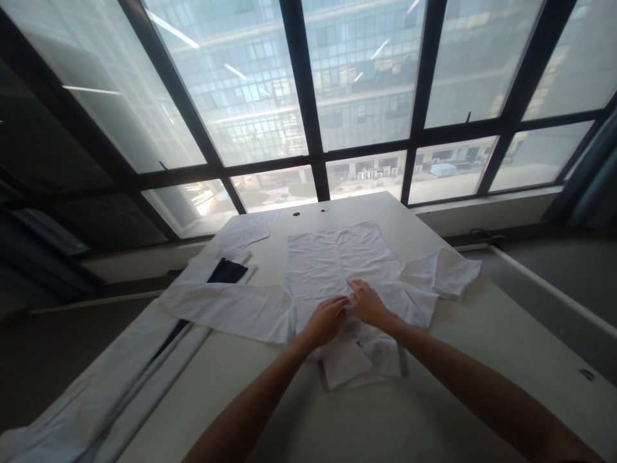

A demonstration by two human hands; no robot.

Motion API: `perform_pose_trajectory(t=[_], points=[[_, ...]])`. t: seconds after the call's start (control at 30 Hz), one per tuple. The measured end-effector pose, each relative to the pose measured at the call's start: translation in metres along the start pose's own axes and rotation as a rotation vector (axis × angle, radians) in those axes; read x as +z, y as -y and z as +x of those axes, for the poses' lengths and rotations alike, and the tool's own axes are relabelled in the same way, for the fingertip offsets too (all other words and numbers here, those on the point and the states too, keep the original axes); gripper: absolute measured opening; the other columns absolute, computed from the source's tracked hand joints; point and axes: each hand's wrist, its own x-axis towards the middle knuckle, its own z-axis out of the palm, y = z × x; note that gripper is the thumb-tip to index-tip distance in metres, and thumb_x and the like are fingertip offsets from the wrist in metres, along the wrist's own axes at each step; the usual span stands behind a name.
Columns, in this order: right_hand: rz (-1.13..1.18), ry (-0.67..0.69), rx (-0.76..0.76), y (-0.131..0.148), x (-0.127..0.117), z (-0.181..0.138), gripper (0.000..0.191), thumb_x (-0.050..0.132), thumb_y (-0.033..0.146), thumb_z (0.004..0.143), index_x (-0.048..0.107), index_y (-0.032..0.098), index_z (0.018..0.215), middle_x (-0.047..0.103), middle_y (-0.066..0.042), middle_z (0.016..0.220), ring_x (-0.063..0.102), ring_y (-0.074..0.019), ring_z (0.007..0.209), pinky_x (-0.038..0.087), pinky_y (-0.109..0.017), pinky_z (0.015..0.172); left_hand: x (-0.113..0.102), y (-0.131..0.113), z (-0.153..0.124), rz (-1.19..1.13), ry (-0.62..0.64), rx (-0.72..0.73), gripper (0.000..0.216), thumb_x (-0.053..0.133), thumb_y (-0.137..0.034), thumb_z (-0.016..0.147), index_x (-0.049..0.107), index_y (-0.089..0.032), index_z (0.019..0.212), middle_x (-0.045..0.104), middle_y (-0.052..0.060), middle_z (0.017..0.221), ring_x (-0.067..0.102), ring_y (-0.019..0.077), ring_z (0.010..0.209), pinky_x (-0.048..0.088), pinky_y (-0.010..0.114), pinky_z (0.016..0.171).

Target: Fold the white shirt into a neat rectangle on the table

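Note:
A white long-sleeved shirt (313,257) lies spread on the white table, its hem toward the window and its collar end toward me. Both sleeves stretch out sideways, and the fabric is wrinkled. At the middle front of the shirt, my left hand (330,318) has its fingers closed on the cloth. Right beside it, nearly touching, my right hand (366,302) pinches the fabric along the front opening. Whatever small part lies between the fingertips is hidden. Near me, the collar end (347,363) lies loosely folded open.
Other white garments or cloth (144,360) lie along the table's left side, with a dark navy piece (229,271) among them. Papers (245,231) rest at the far left corner. The table (482,347) stands before large framed windows (366,71). A small dark object (587,374) is at the right.

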Motion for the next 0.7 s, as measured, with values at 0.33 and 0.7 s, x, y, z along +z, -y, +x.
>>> perform_pose_trajectory(t=[0.33,0.7], points=[[-0.299,0.028,-0.003,-0.036,0.045,-0.011,0.06,0.032,0.04,0.105,0.038,0.011,0.158,0.028,-0.013,0.167,0.019,-0.028,0.155,0.011,-0.052,0.124,0.039,0.003,-0.002,0.374,0.029,-0.097,0.055,0.032,-0.033,0.107,0.037,-0.013,0.157,0.028,0.012,0.167,0.019,0.0261,0.156,0.019,0.052,0.126],[-0.518,-0.077,0.245,-0.123,-0.006,0.007,0.068,0.032,0.041,0.102,0.036,0.0,0.156,0.033,-0.021,0.163,0.027,-0.029,0.152,0.015,-0.046,0.122,0.039,0.003,0.001,0.371,0.035,-0.1,0.059,0.034,-0.037,0.107,0.031,-0.013,0.16,0.027,0.012,0.167,0.017,0.0264,0.156,0.021,0.053,0.126]])
